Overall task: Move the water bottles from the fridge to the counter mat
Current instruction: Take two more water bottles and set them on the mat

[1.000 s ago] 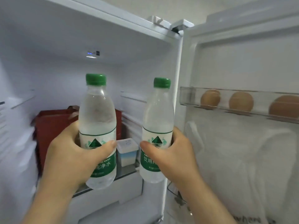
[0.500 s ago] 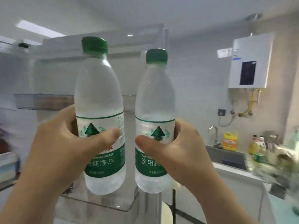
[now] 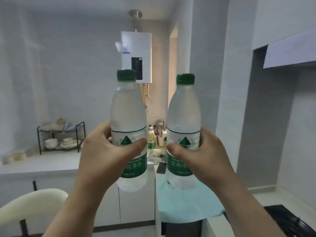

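Fridge gone from view; each hand [image 3: 109, 151] [image 3: 203, 154] still grips a bottle [image 3: 129, 117] [image 3: 183, 120]; mat [image 3: 188, 202] below.

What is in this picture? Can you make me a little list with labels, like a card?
left hand: holds left bottle, upright
right hand: holds right bottle, upright
caps: green, both on
bottles: apart, not touching, in the air
mat: light blue-green, on the counter below the right bottle, no bottle on it yet
phone: dark, lying beyond the mat
dish rack: on the far counter, left, with bowls
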Demonstrator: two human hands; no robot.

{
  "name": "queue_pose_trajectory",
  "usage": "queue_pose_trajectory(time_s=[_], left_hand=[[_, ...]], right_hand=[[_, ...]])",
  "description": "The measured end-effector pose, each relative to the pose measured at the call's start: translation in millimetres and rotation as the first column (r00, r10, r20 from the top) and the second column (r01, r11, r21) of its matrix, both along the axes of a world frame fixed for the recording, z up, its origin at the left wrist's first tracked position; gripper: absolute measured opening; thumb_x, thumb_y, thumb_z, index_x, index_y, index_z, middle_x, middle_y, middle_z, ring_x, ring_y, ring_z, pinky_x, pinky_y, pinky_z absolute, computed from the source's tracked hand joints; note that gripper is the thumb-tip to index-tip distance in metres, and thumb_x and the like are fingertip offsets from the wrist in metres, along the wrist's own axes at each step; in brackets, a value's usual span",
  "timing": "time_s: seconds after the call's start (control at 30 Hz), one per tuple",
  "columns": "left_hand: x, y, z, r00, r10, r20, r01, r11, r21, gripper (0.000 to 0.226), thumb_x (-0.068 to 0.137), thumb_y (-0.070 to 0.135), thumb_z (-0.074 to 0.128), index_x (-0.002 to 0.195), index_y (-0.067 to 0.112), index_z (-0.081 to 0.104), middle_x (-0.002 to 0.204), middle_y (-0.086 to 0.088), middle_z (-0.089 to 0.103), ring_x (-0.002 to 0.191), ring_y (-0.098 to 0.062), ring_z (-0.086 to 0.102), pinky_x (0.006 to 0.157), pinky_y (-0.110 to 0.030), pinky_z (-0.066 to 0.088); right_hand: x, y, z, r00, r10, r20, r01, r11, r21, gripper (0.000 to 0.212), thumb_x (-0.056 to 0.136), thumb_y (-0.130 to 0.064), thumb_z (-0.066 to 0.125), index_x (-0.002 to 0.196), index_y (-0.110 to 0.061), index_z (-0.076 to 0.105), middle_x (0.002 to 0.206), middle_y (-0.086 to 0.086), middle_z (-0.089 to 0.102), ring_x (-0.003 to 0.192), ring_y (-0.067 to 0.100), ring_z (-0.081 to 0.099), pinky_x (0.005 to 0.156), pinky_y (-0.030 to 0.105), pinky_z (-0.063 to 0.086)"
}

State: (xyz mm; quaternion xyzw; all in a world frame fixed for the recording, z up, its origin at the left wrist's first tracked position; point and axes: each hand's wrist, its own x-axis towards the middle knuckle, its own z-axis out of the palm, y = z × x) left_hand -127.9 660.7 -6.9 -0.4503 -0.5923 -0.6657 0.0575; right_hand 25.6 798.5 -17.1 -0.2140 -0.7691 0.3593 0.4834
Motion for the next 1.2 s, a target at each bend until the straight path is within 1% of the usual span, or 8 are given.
queue_pose_trajectory(time_s=[0.1, 0.27, 0.53, 0.63, 0.8, 0.97, 1.1, 1.2], left_hand=[[-17, 86, -29, 0.995, -0.078, 0.06, 0.08, 0.996, -0.033, 0.038, 0.05, 0.03, 0.083, 0.086, 0.033, 0.07, 0.079, 0.01, 0.075, 0.073, -0.01, 0.072, 0.059, -0.026, 0.057], [-58, 210, -81, 0.981, -0.134, 0.138, 0.154, 0.978, -0.141, 0.053, 0.046, 0.038, 0.083, 0.097, 0.038, 0.067, 0.085, 0.013, 0.074, 0.077, -0.005, 0.07, 0.07, -0.038, 0.06], [-115, 375, -209, 0.97, -0.053, 0.236, 0.15, 0.896, -0.417, 0.059, 0.053, 0.035, 0.082, 0.104, 0.042, 0.053, 0.092, 0.017, 0.067, 0.085, -0.01, 0.065, 0.073, -0.042, 0.058], [-131, 416, -264, 0.961, -0.002, 0.278, 0.149, 0.848, -0.509, 0.056, 0.053, 0.041, 0.079, 0.102, 0.041, 0.052, 0.09, 0.018, 0.066, 0.084, -0.014, 0.065, 0.071, -0.039, 0.057], [-152, 474, -335, 0.942, 0.062, 0.329, 0.158, 0.783, -0.602, 0.053, 0.061, 0.023, 0.079, 0.106, 0.027, 0.051, 0.093, 0.004, 0.066, 0.081, -0.014, 0.063, 0.048, -0.022, 0.044], [-165, 513, -385, 0.949, 0.088, 0.304, 0.134, 0.757, -0.64, 0.036, 0.057, 0.014, 0.076, 0.086, 0.02, 0.056, 0.081, 0.001, 0.064, 0.069, -0.017, 0.064, 0.046, -0.026, 0.047], [-173, 526, -410, 0.944, 0.093, 0.316, 0.149, 0.735, -0.661, 0.034, 0.055, 0.015, 0.076, 0.084, 0.018, 0.057, 0.083, -0.004, 0.063, 0.064, -0.014, 0.062, 0.042, -0.018, 0.043], [-180, 531, -422, 0.94, 0.101, 0.325, 0.151, 0.732, -0.665, 0.044, 0.053, 0.024, 0.08, 0.09, 0.026, 0.056, 0.091, -0.002, 0.063, 0.074, -0.013, 0.063, 0.051, -0.023, 0.047]], right_hand=[[-3, 66, -25, 0.995, -0.101, 0.018, 0.102, 0.994, -0.05, 0.043, 0.059, -0.053, 0.079, 0.095, -0.033, 0.068, 0.089, -0.013, 0.076, 0.081, 0.005, 0.071, 0.075, 0.041, 0.061], [-32, 161, -68, 0.972, -0.214, 0.096, 0.227, 0.963, -0.147, 0.046, 0.056, -0.047, 0.082, 0.096, -0.033, 0.064, 0.092, -0.011, 0.075, 0.087, 0.005, 0.07, 0.077, 0.035, 0.059], [-83, 314, -185, 0.915, -0.246, 0.321, 0.346, 0.887, -0.307, 0.03, 0.065, -0.028, 0.084, 0.085, -0.029, 0.062, 0.088, -0.011, 0.071, 0.081, 0.005, 0.067, 0.058, 0.016, 0.046], [-100, 363, -244, 0.893, -0.219, 0.393, 0.378, 0.839, -0.392, 0.029, 0.064, -0.029, 0.085, 0.086, -0.029, 0.066, 0.085, -0.013, 0.072, 0.082, 0.008, 0.068, 0.061, 0.02, 0.049], [-132, 436, -331, 0.862, -0.152, 0.484, 0.39, 0.809, -0.44, 0.034, 0.062, -0.026, 0.083, 0.09, -0.028, 0.063, 0.088, -0.013, 0.07, 0.085, 0.01, 0.067, 0.07, 0.027, 0.055], [-164, 472, -388, 0.841, -0.064, 0.537, 0.364, 0.803, -0.473, 0.034, 0.06, -0.029, 0.077, 0.09, -0.027, 0.063, 0.088, -0.008, 0.071, 0.082, 0.014, 0.067, 0.061, 0.025, 0.051], [-177, 483, -410, 0.834, -0.027, 0.551, 0.348, 0.8, -0.488, 0.035, 0.059, -0.034, 0.078, 0.09, -0.029, 0.064, 0.087, -0.01, 0.072, 0.082, 0.011, 0.067, 0.066, 0.027, 0.055], [-181, 489, -416, 0.848, -0.026, 0.529, 0.332, 0.804, -0.493, 0.034, 0.06, -0.032, 0.081, 0.089, -0.029, 0.064, 0.086, -0.01, 0.072, 0.082, 0.009, 0.068, 0.068, 0.028, 0.056]])
